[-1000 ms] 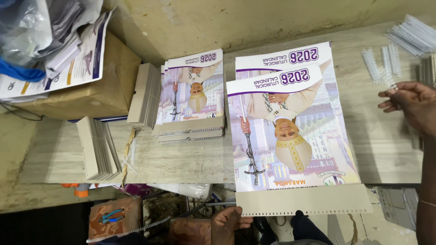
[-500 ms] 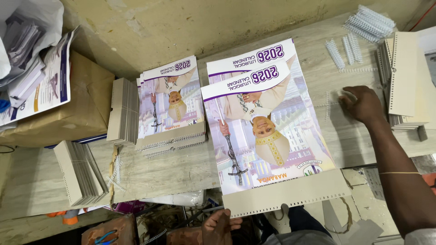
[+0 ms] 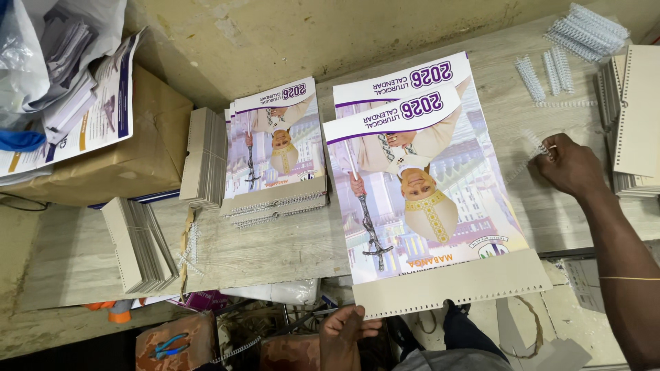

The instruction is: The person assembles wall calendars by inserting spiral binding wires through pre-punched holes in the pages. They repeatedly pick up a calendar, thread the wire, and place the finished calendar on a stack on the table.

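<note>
A calendar being readied for its white spiral binding

The punched edge of the calendar stack [image 3: 440,206] is pinched by the left hand [image 3: 344,330] at the table's near edge. A white plastic spiral [image 3: 533,144] is gripped by the closed right hand [image 3: 570,165]. Bound calendars [image 3: 275,151] are already piled; this one seems not yet bound.

Counts as seen from above:
- Hands: 2. Left hand [image 3: 344,331] at the near edge, right hand [image 3: 569,165] out on the table.
- Large calendar sheets [image 3: 419,172] in front: 2 visible, overlapped.
- Bound calendar stack [image 3: 278,148]: 1 pile, copies too many to count.
- Punched card stacks: 3, one upright by the pile [image 3: 205,165], one lower left [image 3: 137,242], one far right [image 3: 636,117].
- White binding combs [image 3: 550,72]: about 3 loose, plus 1 heap [image 3: 588,31].
- Brown box [image 3: 130,154]: 1.
</note>
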